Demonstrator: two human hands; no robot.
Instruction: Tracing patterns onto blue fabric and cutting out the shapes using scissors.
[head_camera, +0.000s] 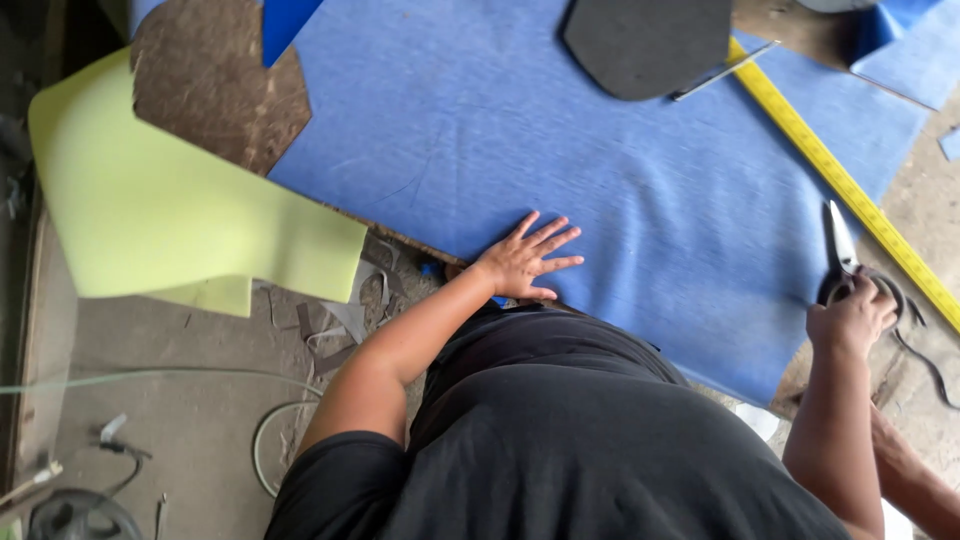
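while the left hand (525, 262) lies flat and open on the blue fabric (640, 190), the right hand (850, 318) should keep its closed grip on the scissors (842, 255) steady and level with the cloth.

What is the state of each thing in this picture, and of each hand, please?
left hand: flat, fingers spread, pressing on the blue fabric.
right hand: closed around the scissors' handles.
scissors: blades shut or nearly shut, pointing away, at the fabric's right edge.
blue fabric: spread flat on the table.
yellow measuring tape: unrolled, lying diagonally.
green foam sheet: curved, hanging over the table's edge.
dark cut piece: lying flat on the fabric.
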